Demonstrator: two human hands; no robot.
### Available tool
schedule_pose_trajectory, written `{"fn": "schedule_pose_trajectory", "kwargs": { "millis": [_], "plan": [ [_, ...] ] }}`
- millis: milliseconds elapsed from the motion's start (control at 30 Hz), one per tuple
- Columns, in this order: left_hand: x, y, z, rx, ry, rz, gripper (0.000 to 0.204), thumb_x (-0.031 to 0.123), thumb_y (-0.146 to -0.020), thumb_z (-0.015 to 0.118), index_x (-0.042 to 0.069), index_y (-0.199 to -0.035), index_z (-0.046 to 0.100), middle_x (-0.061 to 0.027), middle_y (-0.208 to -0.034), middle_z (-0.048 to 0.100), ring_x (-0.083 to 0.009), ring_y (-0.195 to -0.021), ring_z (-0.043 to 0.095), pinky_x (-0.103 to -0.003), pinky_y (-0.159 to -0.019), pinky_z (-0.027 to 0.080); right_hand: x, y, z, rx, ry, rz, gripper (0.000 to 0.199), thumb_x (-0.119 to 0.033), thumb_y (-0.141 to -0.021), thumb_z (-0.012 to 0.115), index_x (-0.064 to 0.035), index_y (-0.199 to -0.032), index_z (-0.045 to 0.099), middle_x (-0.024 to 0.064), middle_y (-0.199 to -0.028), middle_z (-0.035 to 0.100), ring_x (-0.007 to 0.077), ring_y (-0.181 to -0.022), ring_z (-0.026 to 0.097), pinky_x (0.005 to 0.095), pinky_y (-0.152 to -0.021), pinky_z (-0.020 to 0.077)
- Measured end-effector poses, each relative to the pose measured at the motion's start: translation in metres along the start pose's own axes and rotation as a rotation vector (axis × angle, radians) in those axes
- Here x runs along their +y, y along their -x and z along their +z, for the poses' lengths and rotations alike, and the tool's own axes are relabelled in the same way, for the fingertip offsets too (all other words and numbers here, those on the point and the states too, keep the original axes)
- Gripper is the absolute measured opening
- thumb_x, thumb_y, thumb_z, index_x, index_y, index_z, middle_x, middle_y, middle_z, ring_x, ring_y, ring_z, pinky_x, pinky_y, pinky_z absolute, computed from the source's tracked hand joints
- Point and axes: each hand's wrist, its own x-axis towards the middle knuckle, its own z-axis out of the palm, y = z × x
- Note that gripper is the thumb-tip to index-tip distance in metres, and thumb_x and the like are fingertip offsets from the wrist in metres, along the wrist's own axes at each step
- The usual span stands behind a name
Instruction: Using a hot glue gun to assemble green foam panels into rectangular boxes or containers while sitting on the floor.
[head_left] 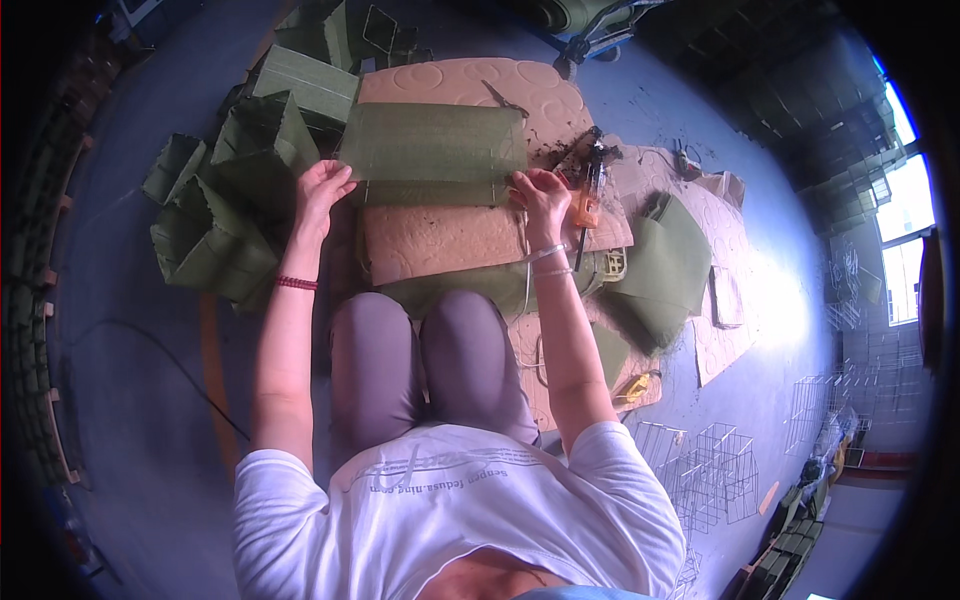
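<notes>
Green fabric [435, 142] between both hands [322, 188] [544, 196]

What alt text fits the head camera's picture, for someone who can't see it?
A person's left hand and right hand hold opposite sides of a green sheet over brown cardboard. Open green boxes crowd the left; an orange tool lies at right.

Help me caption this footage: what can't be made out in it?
All in the head view:
Feet: hidden by the knees.
What lies directly under the green sheet: covered by it.
Right palm: the right hand itself hides it.
Scene outside the windows: washed out by glare.
Dark scraps by the orange tool: too small, tangled.
</notes>
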Motion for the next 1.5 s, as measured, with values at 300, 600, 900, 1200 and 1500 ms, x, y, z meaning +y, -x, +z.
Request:
{"fn": "schedule_pose_trajectory", "kwargs": {
  "millis": [300,600,900,1200,1500],
  "plan": [
    [-0.014,-0.003,0.000,0.063,0.090,0.078,0.008,0.006,-0.084,0.064,0.004,-0.089,0.058,-0.0020,-0.084,0.060,-0.0101,-0.075,0.060,-0.024,-0.072,0.053,0.008,0.017,0.011,0.073,-0.048,-0.005,0.019,-0.004,-0.077,0.071,0.0027,-0.092,0.062,0.0071,-0.082,0.065,0.0153,-0.067,0.066,0.0232,-0.055,0.0527],
    [-0.019,-0.001,0.002,0.101,0.083,0.120,0.007,0.005,-0.086,0.062,0.006,-0.090,0.057,-0.0008,-0.084,0.061,-0.0095,-0.076,0.060,-0.022,-0.071,0.050,0.022,0.015,0.012,0.112,-0.157,-0.016,0.012,-0.004,-0.078,0.070,-0.0015,-0.087,0.061,0.0028,-0.078,0.063,0.0117,-0.065,0.062,0.0238,-0.055,0.0530],
    [-0.025,0.004,0.001,0.063,0.108,0.184,0.015,0.003,-0.083,0.064,0.006,-0.094,0.055,-0.0003,-0.086,0.060,-0.0080,-0.075,0.057,-0.020,-0.071,0.045,0.029,0.014,0.010,0.058,-0.175,-0.052,0.015,0.000,-0.080,0.066,0.0012,-0.093,0.058,0.0033,-0.082,0.059,0.0114,-0.072,0.060,0.0260,-0.062,0.0549],
    [-0.018,0.010,0.011,0.061,0.174,0.120,0.013,0.001,-0.084,0.063,0.005,-0.094,0.056,-0.0035,-0.088,0.062,-0.0112,-0.079,0.060,-0.023,-0.073,0.049,0.032,0.011,0.007,0.055,-0.226,-0.074,0.014,-0.003,-0.083,0.063,0.0004,-0.094,0.056,0.0022,-0.082,0.057,0.0106,-0.072,0.057,0.0269,-0.065,0.0549],
    [-0.029,0.007,0.010,0.053,0.289,0.137,0.013,0.000,-0.082,0.064,0.006,-0.091,0.057,-0.0041,-0.087,0.061,-0.0134,-0.078,0.061,-0.024,-0.072,0.050,0.028,0.013,0.004,0.037,-0.136,-0.151,0.015,-0.003,-0.084,0.063,0.0001,-0.096,0.055,0.0049,-0.083,0.060,0.0126,-0.071,0.060,0.0265,-0.063,0.0538]
  ]
}}
